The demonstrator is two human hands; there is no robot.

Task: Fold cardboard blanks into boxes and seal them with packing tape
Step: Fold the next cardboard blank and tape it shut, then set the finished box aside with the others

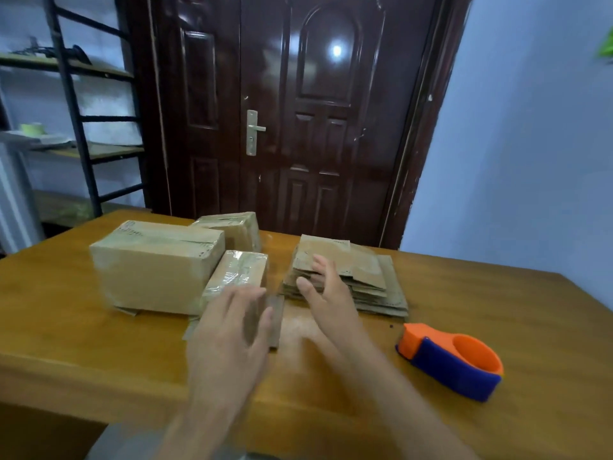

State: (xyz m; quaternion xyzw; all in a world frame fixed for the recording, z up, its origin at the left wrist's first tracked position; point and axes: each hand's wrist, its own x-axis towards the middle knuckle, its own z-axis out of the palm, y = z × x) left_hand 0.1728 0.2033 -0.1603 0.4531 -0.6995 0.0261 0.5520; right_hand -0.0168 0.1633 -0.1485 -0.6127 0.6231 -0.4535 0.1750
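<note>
A stack of flat cardboard blanks lies on the wooden table, right of centre. My right hand hovers at the stack's near left corner, fingers spread and straight, thumb by the stack's edge. My left hand is blurred, fingers extended over the near end of a small taped box. A flat piece of cardboard lies under and beside that hand. A large sealed box stands to the left, and another small box sits behind. An orange and blue tape dispenser rests at the right.
A dark wooden door stands behind the table. A black metal shelf unit with small items is at the back left. The table's near edge runs along the bottom left, and a blue wall is at the right.
</note>
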